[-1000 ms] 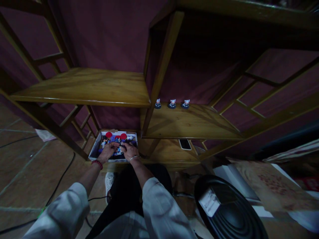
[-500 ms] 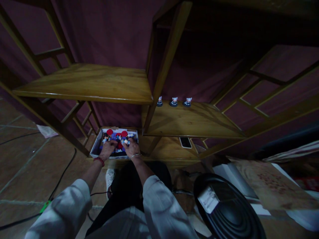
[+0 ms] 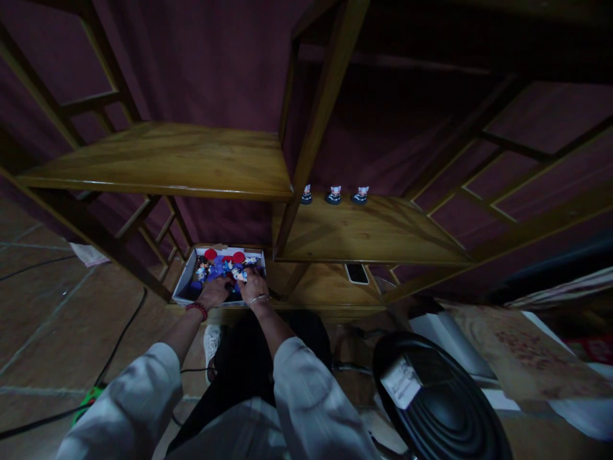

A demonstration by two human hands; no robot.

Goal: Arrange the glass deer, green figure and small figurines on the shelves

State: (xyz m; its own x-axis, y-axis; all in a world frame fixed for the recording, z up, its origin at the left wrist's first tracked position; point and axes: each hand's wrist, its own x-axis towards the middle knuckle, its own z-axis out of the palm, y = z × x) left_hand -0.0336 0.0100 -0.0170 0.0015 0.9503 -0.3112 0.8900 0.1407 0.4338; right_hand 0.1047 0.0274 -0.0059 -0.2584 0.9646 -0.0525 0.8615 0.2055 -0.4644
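A shallow white box (image 3: 179, 291) sits on the low left shelf, filled with small figurines and red, blue and purple pieces. My left hand (image 3: 213, 292) reaches into its front part, fingers bent down among the pieces; a dark bit shows at the fingertips, too small to name. Beside it, my right hand (image 3: 252, 288) is closed on a small white-and-blue figurine (image 3: 239, 275) held over the box's right side. Three similar small figurines (image 3: 334, 195) with dark round bases stand in a row on the middle right shelf.
A wooden shelf unit (image 3: 163, 160) with lattice sides surrounds the box. A phone (image 3: 357, 274) lies on the low shelf to the right. A black ridged stool (image 3: 445, 402) stands at my right, near flat cardboard (image 3: 522, 351). Cables (image 3: 122, 335) cross the tiled floor at left.
My left hand has moved slightly right and down, deeper into the front of the box. My right hand stays nearly in place with the figurine.
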